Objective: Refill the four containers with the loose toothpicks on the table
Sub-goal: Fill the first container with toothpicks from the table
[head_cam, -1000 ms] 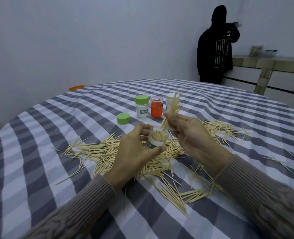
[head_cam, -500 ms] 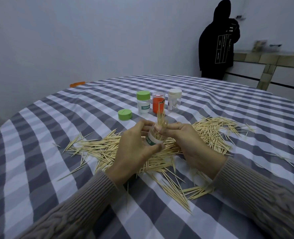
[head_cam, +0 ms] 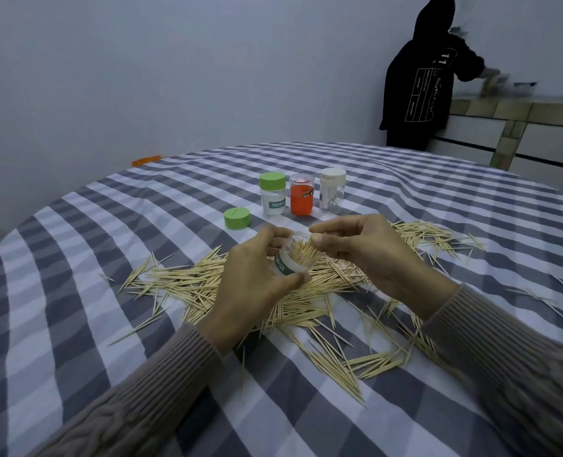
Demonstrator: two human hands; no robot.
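Note:
My left hand (head_cam: 257, 278) grips an open clear container (head_cam: 291, 260) with a green-lettered label, tilted toward me and packed with toothpicks. My right hand (head_cam: 362, 250) hovers at the container's mouth, thumb and forefinger curled at its rim; whether they pinch toothpicks I cannot tell. Loose toothpicks (head_cam: 188, 285) lie scattered over the checked tablecloth under and around both hands. Behind stand three capped containers: a green-lidded one (head_cam: 273, 199), an orange one (head_cam: 301, 199) and a white-lidded one (head_cam: 332, 191). A loose green lid (head_cam: 237, 218) lies to their left.
The round table's grey-and-white checked cloth (head_cam: 75, 291) fills the view. More toothpicks spread to the right (head_cam: 428, 235) and near my right sleeve (head_cam: 366, 361). A person in a black hoodie (head_cam: 428, 77) stands at a counter (head_cam: 521, 107) at the back right.
The bundle of toothpicks my right hand held above the container has gone down into it. My right hand now sits low at the rim. The left hand has tilted the container toward me.

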